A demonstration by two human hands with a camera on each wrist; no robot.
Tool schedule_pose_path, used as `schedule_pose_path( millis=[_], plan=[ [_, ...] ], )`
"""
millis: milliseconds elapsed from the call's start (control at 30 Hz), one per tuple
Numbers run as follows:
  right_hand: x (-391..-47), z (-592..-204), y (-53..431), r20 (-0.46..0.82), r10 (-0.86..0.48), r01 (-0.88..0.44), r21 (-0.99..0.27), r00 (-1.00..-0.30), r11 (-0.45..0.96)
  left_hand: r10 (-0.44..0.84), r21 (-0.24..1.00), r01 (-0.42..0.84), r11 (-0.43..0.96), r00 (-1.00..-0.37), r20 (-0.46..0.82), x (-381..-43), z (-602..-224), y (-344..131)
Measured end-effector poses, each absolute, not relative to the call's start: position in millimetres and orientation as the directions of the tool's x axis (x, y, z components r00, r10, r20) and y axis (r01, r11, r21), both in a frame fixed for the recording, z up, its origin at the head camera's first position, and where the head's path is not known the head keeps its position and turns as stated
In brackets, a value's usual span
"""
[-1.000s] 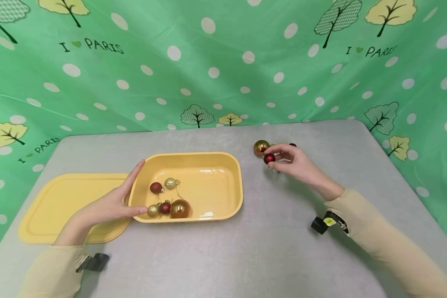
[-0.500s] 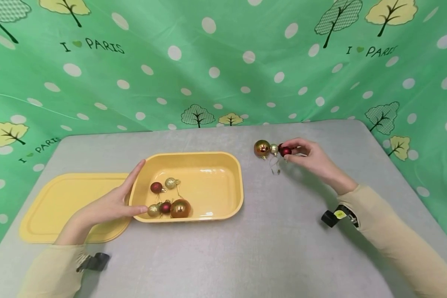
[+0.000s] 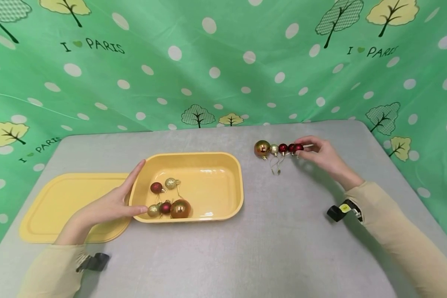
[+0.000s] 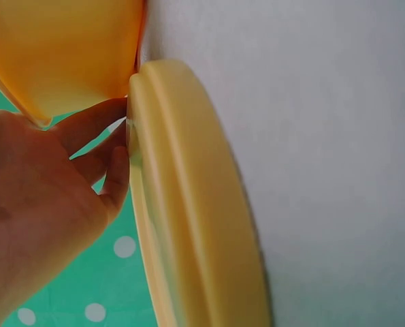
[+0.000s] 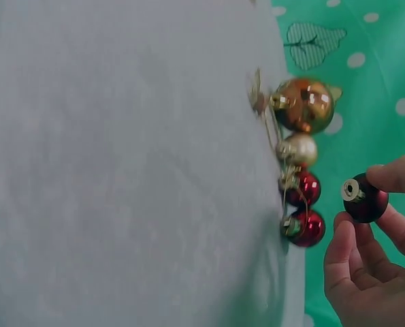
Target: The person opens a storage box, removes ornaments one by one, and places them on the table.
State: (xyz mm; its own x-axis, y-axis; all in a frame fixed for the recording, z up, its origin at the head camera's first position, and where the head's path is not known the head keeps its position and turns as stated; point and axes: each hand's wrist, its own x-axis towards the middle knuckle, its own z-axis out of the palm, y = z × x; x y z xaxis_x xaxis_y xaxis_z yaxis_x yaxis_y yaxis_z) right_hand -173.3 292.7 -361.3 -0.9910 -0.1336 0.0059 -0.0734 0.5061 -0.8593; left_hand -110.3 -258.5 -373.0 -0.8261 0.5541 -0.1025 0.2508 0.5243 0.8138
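Note:
My left hand (image 3: 109, 205) rests against the left end of a yellow box (image 3: 238, 182), thumb and fingers straight along its rim. Inside the box lie a large gold bauble (image 3: 180, 208), two glittery gold ones and two dark red ones. At the far right, my right hand (image 3: 324, 157) pinches a small dark red bauble (image 5: 365, 199) between thumb and fingers, its metal cap showing in the right wrist view. Beside it, a row runs along the table: a large gold bauble (image 3: 262, 148), a small pale gold bauble (image 3: 274, 149) and two shiny red baubles (image 5: 303, 188).
A yellow lid (image 3: 67, 198) lies flat to the left of the box, partly under the left arm. Thin hanging strings (image 3: 275, 165) trail in front of the row. A green dotted cloth (image 3: 223, 62) hangs behind the grey table (image 3: 238, 256).
My right hand has moved right along the row with the dark red bauble, from before the large gold one to the right end. The left hand and box stay put.

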Motion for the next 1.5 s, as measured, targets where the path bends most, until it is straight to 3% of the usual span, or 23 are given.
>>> schedule_pose_path(
  millis=[833, 1500],
  plan=[
    [-195.3, -380.4, 311.8, -0.105, -0.055, 0.048, -0.78, -0.993, 0.624, 0.575, 0.823, 0.275, 0.497, -0.815, -0.075, -112.0, -374.1, -258.9],
    [-199.6, -383.4, 311.4, -0.092, -0.067, 0.028, -0.768, -0.993, 0.64, 0.566, 0.819, 0.269, 0.506, -0.82, -0.081, -111.5, -374.2, -259.6]
  ],
)
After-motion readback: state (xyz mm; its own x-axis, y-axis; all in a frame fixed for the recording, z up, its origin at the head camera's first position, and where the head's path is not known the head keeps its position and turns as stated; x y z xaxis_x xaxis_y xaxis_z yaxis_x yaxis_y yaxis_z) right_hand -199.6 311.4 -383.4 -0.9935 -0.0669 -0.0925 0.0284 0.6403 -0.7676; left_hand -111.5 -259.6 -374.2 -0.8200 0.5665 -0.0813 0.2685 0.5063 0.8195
